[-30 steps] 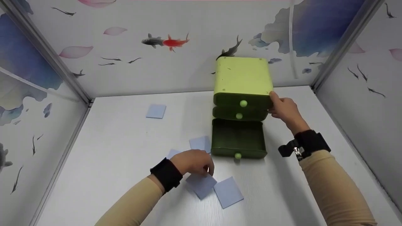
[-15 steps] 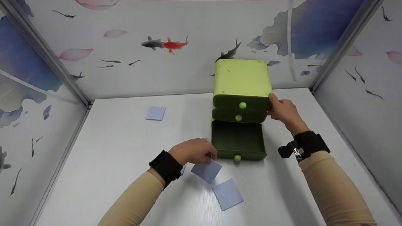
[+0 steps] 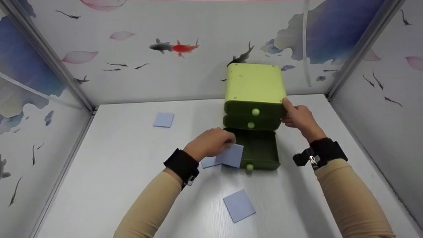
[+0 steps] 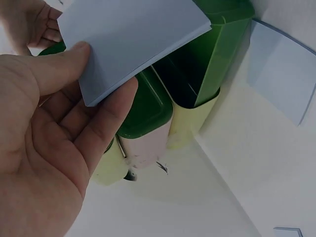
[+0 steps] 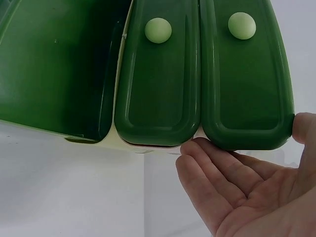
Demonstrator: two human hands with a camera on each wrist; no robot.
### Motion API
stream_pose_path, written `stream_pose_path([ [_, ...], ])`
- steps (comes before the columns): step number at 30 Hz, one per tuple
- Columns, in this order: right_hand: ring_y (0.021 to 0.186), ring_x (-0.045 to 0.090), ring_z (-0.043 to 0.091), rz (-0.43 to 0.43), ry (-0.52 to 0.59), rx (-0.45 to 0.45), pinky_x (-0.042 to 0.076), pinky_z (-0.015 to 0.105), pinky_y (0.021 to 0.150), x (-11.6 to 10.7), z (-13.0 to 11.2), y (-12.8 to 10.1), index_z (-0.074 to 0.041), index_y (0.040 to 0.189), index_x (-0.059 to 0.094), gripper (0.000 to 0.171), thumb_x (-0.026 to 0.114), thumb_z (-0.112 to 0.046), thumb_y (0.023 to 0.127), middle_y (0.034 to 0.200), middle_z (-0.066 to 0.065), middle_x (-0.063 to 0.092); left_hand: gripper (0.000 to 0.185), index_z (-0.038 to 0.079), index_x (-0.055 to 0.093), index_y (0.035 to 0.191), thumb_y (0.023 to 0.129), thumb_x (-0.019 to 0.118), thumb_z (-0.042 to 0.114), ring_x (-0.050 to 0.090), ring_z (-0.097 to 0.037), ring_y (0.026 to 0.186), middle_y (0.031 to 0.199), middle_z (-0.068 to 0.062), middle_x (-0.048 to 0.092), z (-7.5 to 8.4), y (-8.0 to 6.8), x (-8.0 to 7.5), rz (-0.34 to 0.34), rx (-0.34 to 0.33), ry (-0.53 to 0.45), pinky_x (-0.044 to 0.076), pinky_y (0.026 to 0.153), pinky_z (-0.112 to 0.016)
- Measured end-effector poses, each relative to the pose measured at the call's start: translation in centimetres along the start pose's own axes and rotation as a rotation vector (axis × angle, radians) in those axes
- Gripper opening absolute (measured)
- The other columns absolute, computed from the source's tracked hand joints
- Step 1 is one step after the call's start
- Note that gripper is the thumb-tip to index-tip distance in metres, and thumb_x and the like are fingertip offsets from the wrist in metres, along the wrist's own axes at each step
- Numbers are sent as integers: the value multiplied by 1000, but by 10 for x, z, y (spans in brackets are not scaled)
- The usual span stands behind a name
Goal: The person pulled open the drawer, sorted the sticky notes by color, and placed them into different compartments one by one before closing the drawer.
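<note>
Head view shows the left hand (image 3: 211,143) pinching a pale blue square card (image 3: 230,156) between thumb and fingers, the card now held over the front left corner of the open bottom drawer (image 3: 256,148) of the green 3-drawer cabinet (image 3: 254,87). 1 second ago that hand was low on the white table (image 3: 125,165), picking this card from the loose ones near the drawer front; half a second ago it had lifted clear; now it has carried the card up and right to the drawer's edge. The card is tilted, not yet inside, so the drawer looks empty for now and the card seems on the way in.

Left wrist view confirms the grip: thumb (image 4: 59,69) on top, index finger (image 4: 111,116) underneath, clamped on the card's near corner, with the drawer's dark interior just beyond it.

On the other side, the right hand (image 3: 297,117) has stayed where it was, fingers relaxed and resting against the cabinet's right side beside the 2 closed upper drawers, thumb at the top edge; it steadies the cabinet and grips nothing. Right wrist view shows those fingers (image 5: 217,173) straight beneath the closed drawer fronts with their pale green knobs (image 5: 158,30).

3 more cards remain on the table: 1 (image 3: 239,205) in front of the drawer, 1 (image 3: 208,162) partly hidden under the left hand, and 1 (image 3: 163,119) well apart at the back left.
</note>
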State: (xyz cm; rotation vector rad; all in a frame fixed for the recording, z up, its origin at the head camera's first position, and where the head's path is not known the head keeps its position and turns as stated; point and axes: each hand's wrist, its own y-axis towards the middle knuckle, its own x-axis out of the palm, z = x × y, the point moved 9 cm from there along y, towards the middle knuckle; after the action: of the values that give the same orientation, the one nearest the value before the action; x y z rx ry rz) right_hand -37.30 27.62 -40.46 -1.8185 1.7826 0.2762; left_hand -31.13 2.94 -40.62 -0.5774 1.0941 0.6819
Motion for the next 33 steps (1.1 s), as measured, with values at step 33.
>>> stream_pose_path([
  [33, 118, 59, 33, 24, 2, 16, 52, 33, 97, 0, 2, 0, 10, 140, 41, 92, 30, -69, 93, 128, 28, 56, 20, 15, 71, 110, 98, 56, 10, 66, -17, 90, 101, -2, 72, -11, 53, 35, 108, -111, 43, 55, 81, -32],
])
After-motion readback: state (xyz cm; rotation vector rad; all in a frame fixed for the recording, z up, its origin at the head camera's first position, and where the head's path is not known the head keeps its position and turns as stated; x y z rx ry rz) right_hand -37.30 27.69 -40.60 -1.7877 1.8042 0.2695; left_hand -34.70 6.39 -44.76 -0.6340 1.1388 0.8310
